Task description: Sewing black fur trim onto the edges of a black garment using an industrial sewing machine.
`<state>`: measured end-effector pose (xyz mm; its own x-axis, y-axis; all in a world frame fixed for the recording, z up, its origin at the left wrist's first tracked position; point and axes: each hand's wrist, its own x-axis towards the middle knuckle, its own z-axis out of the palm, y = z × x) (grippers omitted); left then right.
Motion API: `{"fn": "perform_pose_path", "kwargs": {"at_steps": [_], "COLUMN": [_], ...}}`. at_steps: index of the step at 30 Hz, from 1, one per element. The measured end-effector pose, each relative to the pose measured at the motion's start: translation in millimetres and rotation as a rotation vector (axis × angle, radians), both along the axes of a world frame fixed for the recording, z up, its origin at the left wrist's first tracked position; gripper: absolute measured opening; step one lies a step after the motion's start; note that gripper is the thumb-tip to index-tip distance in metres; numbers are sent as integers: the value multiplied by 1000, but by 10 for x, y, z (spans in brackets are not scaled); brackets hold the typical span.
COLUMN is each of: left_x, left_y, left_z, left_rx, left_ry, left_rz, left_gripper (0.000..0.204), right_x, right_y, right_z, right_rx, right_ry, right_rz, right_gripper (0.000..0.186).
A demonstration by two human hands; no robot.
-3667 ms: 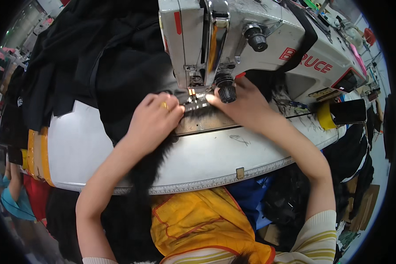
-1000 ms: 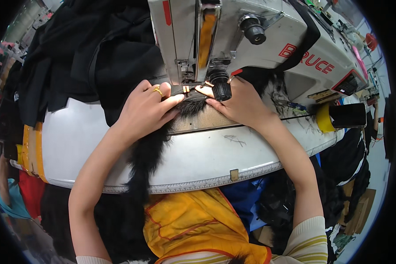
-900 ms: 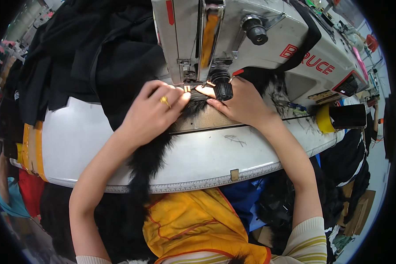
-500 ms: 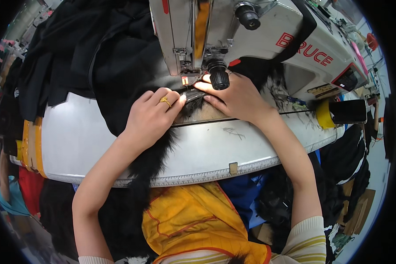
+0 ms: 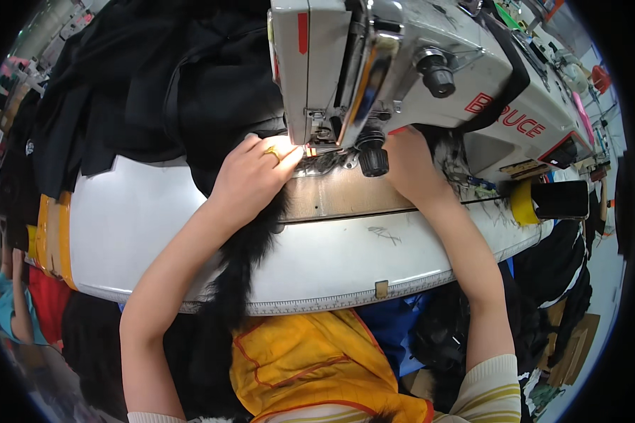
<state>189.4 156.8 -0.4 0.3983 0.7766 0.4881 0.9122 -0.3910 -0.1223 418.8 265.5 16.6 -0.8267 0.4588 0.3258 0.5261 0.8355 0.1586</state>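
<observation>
Sewing seems in hand: the left hand (image 5: 254, 173) appears to pinch the long black fur strip (image 5: 261, 236) beside the white metal sewing machine (image 5: 420, 102); the right hand (image 5: 410, 162), fingertips hidden, I cannot tell. Next calls for steady guiding.

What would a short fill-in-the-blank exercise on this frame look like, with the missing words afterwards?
The person's left hand wears a gold-coloured ____.
The long, shaggy black fur strip hangs nearer their ____ forearm.
The vertical stripe on the white metal sewing machine is ____.
The flat black rectangular object is nearer their ____ hand.

Missing words: ring; left; red; right.
</observation>
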Motion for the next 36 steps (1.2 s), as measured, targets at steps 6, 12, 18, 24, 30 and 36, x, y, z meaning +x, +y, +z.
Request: {"fn": "perform_pose_path", "kwargs": {"at_steps": [6, 12, 18, 24, 30, 36], "left_x": [-18, -50, -47, -36, -26, -139], "left_y": [63, 99, 97, 103, 139, 147], "left_z": [0, -3, 14, 36, 40, 84], "left_rx": [1, 109, 94, 106, 92, -21], "left_ry": [73, 53, 94, 87, -20, -168], "left_rz": [-17, -99, -75, -60, -73, -159], "left_gripper": [25, 13, 17, 22, 20, 12], "right_x": [-2, -31, -18, 6, -47, -112], "right_y": [-23, 17, -6, 47, -66, -166], "right_z": [-42, -81, -118, -125, -58, -15], "right_rx": [-19, -165, -41, -22, 267, 162], "right_ry": [129, 303, 241, 256, 265, 39], "right_rz": [-50, 23, -24, 48, 223, 262], "right_gripper": [7, 6, 3, 12, 12, 9]}}
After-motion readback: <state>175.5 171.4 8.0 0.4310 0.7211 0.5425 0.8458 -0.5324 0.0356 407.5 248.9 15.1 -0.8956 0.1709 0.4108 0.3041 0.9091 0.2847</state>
